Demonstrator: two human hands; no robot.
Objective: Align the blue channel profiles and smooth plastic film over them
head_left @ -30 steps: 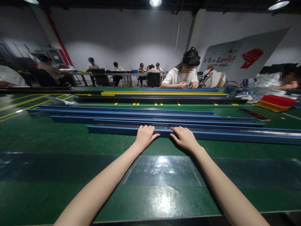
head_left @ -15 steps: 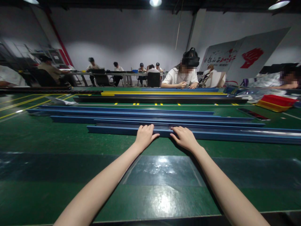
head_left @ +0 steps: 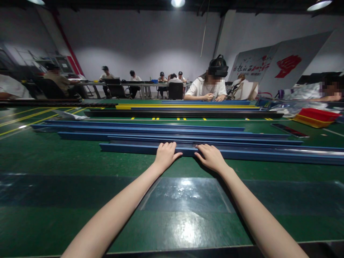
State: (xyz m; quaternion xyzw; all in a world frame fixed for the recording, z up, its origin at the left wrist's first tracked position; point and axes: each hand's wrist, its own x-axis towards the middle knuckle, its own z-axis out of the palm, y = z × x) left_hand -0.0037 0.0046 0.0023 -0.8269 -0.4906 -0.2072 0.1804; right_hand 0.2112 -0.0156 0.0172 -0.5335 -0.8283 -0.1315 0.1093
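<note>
1. The left hand (head_left: 166, 154) and right hand (head_left: 211, 157) grip the closest blue channel (head_left: 129, 148), fingers over its near wall.
2. Other blue channels (head_left: 80, 136) lie behind it on the green bench (head_left: 67, 161).
3. Beyond sit a black rail (head_left: 188, 114) and, toward the right, a red tray (head_left: 321, 115).

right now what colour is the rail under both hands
The rail is blue, best seen in the head view.

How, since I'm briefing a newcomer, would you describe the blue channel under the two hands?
On the green table, find the long blue channels. The left hand and right hand rest on the nearest channel. Unlike its blue neighbours, it runs past the picture's right edge.
</note>
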